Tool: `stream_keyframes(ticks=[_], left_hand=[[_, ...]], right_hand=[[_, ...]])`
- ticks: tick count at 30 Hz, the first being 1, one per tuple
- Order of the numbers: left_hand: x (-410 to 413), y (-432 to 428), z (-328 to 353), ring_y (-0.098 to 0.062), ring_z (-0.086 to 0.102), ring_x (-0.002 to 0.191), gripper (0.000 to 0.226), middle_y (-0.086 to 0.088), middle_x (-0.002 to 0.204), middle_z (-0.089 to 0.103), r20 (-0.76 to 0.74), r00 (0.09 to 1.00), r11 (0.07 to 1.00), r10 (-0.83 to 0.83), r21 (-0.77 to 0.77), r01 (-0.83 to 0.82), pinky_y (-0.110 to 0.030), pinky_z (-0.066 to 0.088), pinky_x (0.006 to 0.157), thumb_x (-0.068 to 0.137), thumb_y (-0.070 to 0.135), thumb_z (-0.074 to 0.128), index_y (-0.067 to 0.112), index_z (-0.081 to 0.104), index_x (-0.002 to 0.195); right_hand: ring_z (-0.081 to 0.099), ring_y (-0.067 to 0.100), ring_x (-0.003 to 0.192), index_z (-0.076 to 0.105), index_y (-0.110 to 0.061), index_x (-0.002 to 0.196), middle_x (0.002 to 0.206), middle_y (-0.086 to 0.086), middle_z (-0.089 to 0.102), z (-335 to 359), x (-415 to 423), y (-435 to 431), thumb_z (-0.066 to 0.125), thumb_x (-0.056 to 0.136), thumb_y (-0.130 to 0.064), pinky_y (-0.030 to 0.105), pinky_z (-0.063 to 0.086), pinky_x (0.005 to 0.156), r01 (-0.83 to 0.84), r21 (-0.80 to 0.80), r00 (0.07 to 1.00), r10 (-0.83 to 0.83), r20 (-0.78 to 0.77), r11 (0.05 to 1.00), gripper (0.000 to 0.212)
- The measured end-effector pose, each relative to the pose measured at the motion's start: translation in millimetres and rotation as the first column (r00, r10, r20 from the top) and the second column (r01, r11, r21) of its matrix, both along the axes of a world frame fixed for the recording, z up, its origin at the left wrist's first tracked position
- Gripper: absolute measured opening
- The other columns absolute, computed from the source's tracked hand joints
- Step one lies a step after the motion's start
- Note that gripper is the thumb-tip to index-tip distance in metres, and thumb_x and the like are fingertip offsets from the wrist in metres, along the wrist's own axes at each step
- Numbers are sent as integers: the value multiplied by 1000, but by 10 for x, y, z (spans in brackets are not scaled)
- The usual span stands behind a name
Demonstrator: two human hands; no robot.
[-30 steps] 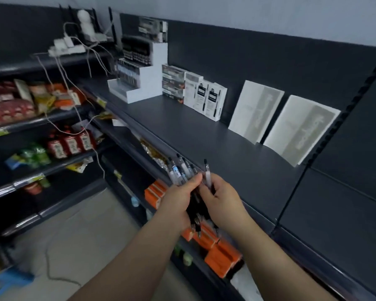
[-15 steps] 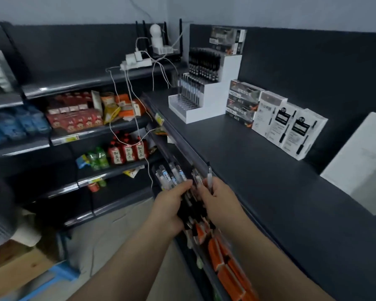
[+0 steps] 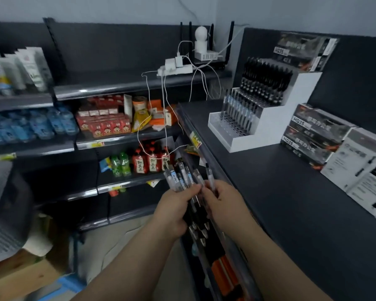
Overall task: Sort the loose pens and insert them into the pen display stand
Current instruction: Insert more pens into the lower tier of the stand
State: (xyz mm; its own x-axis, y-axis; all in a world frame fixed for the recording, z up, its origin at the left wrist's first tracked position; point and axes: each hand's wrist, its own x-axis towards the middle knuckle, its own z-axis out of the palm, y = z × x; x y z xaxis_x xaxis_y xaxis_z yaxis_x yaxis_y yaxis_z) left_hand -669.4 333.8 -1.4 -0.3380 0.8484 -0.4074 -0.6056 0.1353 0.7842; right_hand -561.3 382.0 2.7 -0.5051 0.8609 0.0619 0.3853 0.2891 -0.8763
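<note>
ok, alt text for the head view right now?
The left hand and right hand grip a fanned bundle of pens just in front of a dark shelf. Farther back on it stands a white stepped pen display stand, upper tiers full of pens, front tier showing open holes, with pen boxes beside it.

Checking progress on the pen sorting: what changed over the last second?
The view swung left and the pen display stand now appears larger, upper right. Both hands kept their grips: the left hand holds the bundle of pens, the right hand pinches a single pen beside it. Nothing was inserted or let go.
</note>
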Motion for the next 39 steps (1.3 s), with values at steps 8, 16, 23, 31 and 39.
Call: stream_keyframes(ticks=[8, 16, 23, 31, 39], left_hand=[[-1044, 936, -53, -24, 72, 72, 15, -12, 82, 74, 8, 988, 988, -152, 8, 152, -30, 55, 56, 89, 7, 60, 4, 69, 100], [-1582, 1778, -78, -23, 71, 67, 13, -10, 77, 73, -20, 968, 967, -252, -43, 251, -31, 53, 58, 86, 12, 65, 4, 71, 94], [-1558, 2362, 58, -27, 69, 71, 15, -10, 75, 73, -61, 963, 965, -261, -53, 258, -36, 54, 67, 84, 17, 68, 6, 74, 75], [-1590, 2767, 118, -16, 67, 58, 12, -5, 66, 69, -51, 958, 959, -284, -21, 283, -24, 51, 50, 85, 12, 65, 6, 70, 76], [-1691, 3420, 81, -20, 66, 63, 17, -8, 69, 70, -74, 886, 889, -457, -36, 456, -31, 51, 60, 83, 14, 68, 6, 74, 68]], right_hand=[[42, 1, 63, 39, -26, 68, 75, -9, 42, -9, -1008, 823, 42, 98, -26, 11, 32, 52, 31, 162, 952, -79, 297, 986, 30], [47, 8, 61, 54, -15, 93, 69, -6, 51, 106, -1220, 1379, 42, 97, -36, 14, 32, 47, 365, 96, 909, -377, 177, 926, 25], [40, 13, 54, 38, -18, 87, 64, -1, 43, 232, -1126, 1917, 30, 100, -35, 31, 34, 54, 494, 29, 869, -494, -1, 869, 23], [58, 12, 59, 60, -21, 84, 68, -1, 61, 265, -1074, 2236, 51, 93, -37, 28, 49, 58, 572, 29, 819, -569, -73, 820, 20], [58, 7, 59, 68, -24, 87, 70, 0, 67, 410, -1075, 2529, 60, 90, -31, 20, 46, 56, 720, 84, 694, -714, -89, 689, 11]])
